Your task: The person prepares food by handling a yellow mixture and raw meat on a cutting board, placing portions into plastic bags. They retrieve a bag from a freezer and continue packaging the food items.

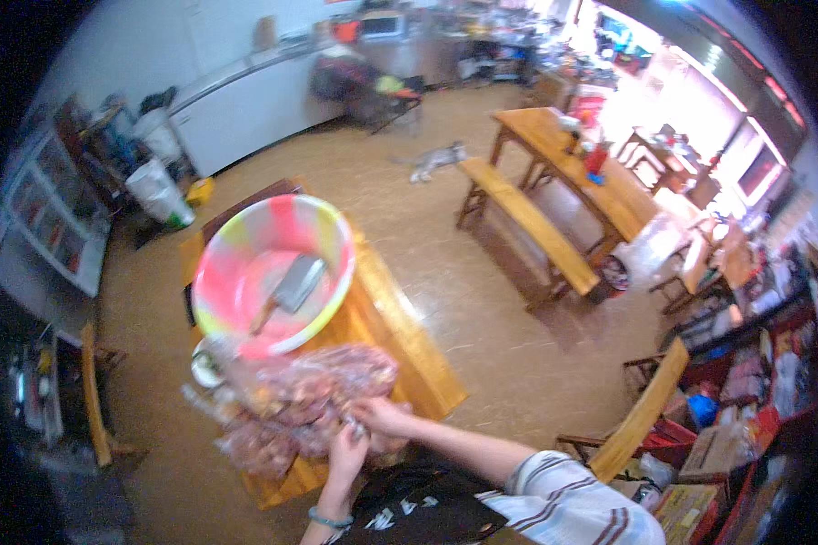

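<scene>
Clear plastic bags of raw meat pieces (pixel 273 446) lie on the near part of a wooden table (pixel 409 340). My left hand (pixel 347 449) and my right hand (pixel 380 414) are close together at the bags' near edge, both closed on gathered clear plastic. The finger detail is blurred. Beyond the bags stands a large pink, white and yellow plastic basin (pixel 208 286). A cleaver (pixel 298 283) with a wooden handle lies inside it. Partly behind the bags, a small white bowl (pixel 206 371) holds something green.
Across the floor stand a wooden bench (pixel 528 225) and a long wooden table (pixel 579 174). A cat (pixel 438 160) lies near the bench's far end. Another bench (pixel 641 412) and cardboard boxes (pixel 716 453) are at the right. A white sack (pixel 158 191) stands at the left.
</scene>
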Action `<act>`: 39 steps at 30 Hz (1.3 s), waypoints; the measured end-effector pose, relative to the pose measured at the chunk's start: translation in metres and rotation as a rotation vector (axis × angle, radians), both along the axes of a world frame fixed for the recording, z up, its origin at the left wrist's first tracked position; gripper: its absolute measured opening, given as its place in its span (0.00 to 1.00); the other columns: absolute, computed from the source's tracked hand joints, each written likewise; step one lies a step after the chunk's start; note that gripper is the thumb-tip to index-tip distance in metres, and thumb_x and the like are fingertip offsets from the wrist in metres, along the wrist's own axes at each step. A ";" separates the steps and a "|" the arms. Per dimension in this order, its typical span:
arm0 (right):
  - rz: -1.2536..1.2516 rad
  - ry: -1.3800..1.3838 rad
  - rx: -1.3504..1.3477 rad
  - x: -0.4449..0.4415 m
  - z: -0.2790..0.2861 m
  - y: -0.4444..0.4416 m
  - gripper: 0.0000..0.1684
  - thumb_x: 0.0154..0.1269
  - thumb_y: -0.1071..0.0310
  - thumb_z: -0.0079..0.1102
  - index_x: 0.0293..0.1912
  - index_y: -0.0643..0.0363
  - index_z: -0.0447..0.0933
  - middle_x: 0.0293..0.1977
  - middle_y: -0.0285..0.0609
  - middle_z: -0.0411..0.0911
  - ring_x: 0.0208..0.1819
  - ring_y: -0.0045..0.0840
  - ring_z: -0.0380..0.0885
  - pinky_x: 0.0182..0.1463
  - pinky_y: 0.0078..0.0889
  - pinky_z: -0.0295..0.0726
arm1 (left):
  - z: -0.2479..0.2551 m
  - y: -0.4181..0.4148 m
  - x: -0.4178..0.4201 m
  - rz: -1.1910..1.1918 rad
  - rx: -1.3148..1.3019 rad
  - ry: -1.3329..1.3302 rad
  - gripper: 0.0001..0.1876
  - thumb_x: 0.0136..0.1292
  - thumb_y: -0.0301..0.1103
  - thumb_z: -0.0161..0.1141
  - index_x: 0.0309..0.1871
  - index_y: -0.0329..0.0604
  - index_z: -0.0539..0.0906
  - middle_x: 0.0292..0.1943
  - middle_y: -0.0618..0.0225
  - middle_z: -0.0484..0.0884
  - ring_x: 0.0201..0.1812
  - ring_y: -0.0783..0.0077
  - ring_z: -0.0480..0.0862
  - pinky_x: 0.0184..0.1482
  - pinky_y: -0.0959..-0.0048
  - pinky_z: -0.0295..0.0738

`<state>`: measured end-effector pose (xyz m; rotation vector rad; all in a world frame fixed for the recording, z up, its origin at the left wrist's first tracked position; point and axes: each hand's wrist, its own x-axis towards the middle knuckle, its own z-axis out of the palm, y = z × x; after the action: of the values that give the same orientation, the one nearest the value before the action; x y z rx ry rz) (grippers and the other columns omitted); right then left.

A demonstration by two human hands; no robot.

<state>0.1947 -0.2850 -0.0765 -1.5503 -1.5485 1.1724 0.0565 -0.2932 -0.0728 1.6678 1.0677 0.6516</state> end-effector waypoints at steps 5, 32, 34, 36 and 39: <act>0.068 -0.153 -0.218 0.007 -0.050 0.003 0.18 0.54 0.58 0.45 0.32 0.64 0.74 0.28 0.57 0.74 0.30 0.41 0.75 0.34 0.39 0.72 | 0.038 -0.001 0.025 -0.054 0.585 0.408 0.08 0.44 0.26 0.54 0.31 0.41 0.74 0.26 0.57 0.76 0.30 0.54 0.75 0.33 0.63 0.69; -0.116 -0.449 0.088 0.161 0.115 0.113 0.08 0.48 0.70 0.50 0.28 0.63 0.74 0.18 0.40 0.74 0.18 0.20 0.73 0.25 0.25 0.73 | 0.019 0.047 -0.011 -0.136 -0.672 -0.196 0.08 0.57 0.32 0.48 0.24 0.43 0.74 0.17 0.77 0.71 0.17 0.86 0.65 0.19 0.87 0.56; 0.103 -0.314 0.001 0.110 0.093 0.047 0.13 0.51 0.60 0.55 0.33 0.59 0.76 0.21 0.40 0.76 0.24 0.19 0.74 0.31 0.22 0.72 | 0.020 0.036 -0.009 -0.122 -0.700 -0.245 0.07 0.57 0.31 0.47 0.27 0.42 0.74 0.18 0.77 0.71 0.17 0.88 0.65 0.19 0.89 0.55; 0.175 -0.036 -0.207 0.069 0.080 0.005 0.22 0.51 0.48 0.55 0.35 0.59 0.76 0.24 0.38 0.76 0.25 0.21 0.73 0.32 0.24 0.72 | 0.013 0.032 -0.006 -0.099 -0.724 -0.254 0.07 0.58 0.30 0.47 0.27 0.42 0.75 0.18 0.77 0.71 0.18 0.88 0.65 0.20 0.90 0.55; 0.073 0.000 0.056 0.032 0.035 -0.028 0.18 0.50 0.54 0.57 0.27 0.61 0.74 0.18 0.40 0.73 0.21 0.21 0.71 0.27 0.25 0.70 | 0.013 0.026 0.002 -0.102 -0.647 -0.252 0.07 0.58 0.30 0.46 0.27 0.42 0.75 0.18 0.77 0.72 0.18 0.88 0.65 0.20 0.90 0.55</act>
<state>0.2265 -0.3129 -0.0418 -1.4679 -1.6361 1.1585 0.0588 -0.2672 -0.0602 1.0393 0.8796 0.3776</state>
